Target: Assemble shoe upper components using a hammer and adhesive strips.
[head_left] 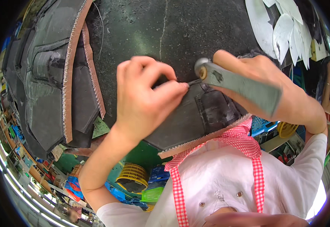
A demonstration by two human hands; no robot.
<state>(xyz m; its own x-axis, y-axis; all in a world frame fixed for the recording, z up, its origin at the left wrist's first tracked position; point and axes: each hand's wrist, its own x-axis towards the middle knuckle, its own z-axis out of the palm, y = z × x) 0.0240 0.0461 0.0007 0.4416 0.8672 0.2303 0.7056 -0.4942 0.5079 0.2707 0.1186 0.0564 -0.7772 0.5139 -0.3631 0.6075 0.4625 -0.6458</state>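
Note:
A black, leather-like sheet piece [180, 125] with a tan zigzag-stitched strip [202, 140] along its near edge lies in front of me. My left hand [146, 90] pinches a thin dark bit at its far edge between thumb and forefinger; the other fingers curl. My right hand [259, 75] is closed round a hammer, its handle mostly hidden by the hand. The grey metal hammer head [244, 89] has a rounded face at the left and a broad flat end at the right, slightly blurred. It hangs just right of my left fingertips, over the piece.
Stacked black pieces [48, 94] with tan stitched edges lie at the left of the dark, worn work surface [138, 34]. White leaf-shaped pieces [284, 32] are at the far right. Below the near edge stand a yellow basket [133, 176] and a green container [152, 194].

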